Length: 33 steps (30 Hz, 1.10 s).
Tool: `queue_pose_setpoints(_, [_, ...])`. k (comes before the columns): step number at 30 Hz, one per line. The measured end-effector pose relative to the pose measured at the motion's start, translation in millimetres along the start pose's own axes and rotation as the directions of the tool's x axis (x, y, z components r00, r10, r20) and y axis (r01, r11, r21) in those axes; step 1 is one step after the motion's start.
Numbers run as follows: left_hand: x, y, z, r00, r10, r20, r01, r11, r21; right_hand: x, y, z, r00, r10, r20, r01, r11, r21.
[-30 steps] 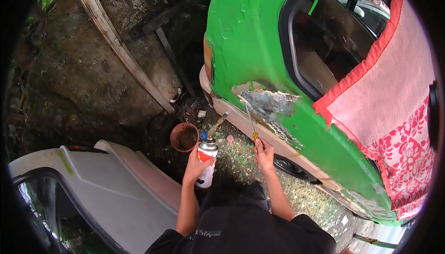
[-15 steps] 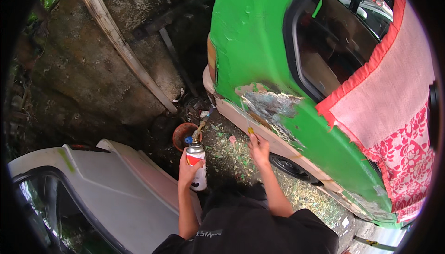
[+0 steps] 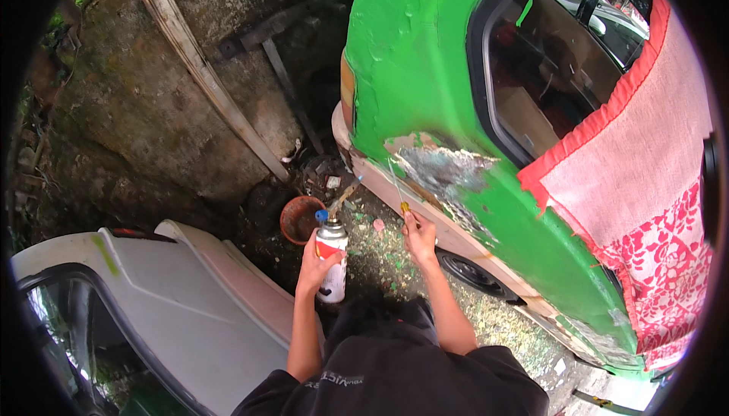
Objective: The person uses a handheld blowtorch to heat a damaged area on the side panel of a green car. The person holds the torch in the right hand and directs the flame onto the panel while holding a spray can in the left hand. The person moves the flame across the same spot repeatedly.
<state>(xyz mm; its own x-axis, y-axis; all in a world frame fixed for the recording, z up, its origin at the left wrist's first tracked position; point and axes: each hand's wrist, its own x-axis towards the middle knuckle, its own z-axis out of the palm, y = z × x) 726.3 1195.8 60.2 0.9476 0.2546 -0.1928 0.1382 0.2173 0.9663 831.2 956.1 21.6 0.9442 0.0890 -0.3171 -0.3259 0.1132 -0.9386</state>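
My left hand is closed around a white and red gas canister. A blowtorch head with a blue knob tops it, its nozzle angled toward the car's lower corner; a small bluish spot shows at the nozzle's tip. Between the fingers of my right hand is a screwdriver with a yellow handle and a long thin shaft. Its tip reaches the left end of a scraped, bare patch on the green car; whether it touches cannot be made out. Blistered and peeling paint edges the patch.
A pale car stands close on my left. Behind the torch is a reddish-brown pot. Paint flakes litter the ground. A pink patterned cloth hangs over the green car. A long board leans against the wall.
The torch in my left hand has shifted right and slightly up. My right hand has moved a little left and up with the screwdriver. Both grips are kept.
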Motion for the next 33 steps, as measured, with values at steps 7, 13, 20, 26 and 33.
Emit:
queue_pose_setpoints(7, [-6, 2, -3, 0.999, 0.022, 0.023, -0.022, 0.999, 0.025, 1, 6, -11, 1.0, -0.017, -0.003, 0.017, 0.999, 0.049])
queue_pose_setpoints(13, [-14, 6, -3, 0.999, 0.044, -0.005, -0.043, 0.998, 0.055, -18, -8, -12, 0.999, 0.03, -0.039, -0.029, 0.999, 0.029])
queue_pose_setpoints(20, [-2, 10, -3, 0.999, 0.001, 0.05, -0.001, 1.0, -0.006, -2, -4, 3, 0.999, 0.016, -0.027, -0.015, 0.999, 0.043])
queue_pose_setpoints(26, [1, 7, -9, 0.996, -0.008, 0.092, 0.006, 1.0, 0.019, 6, -2, 7, 0.999, 0.024, -0.021, -0.024, 0.999, 0.037])
queue_pose_setpoints(33, [-8, 9, 2, 0.987, 0.001, 0.158, 0.003, 1.0, -0.026, -47, -12, -51, 0.998, 0.04, -0.043, -0.036, 0.996, 0.078])
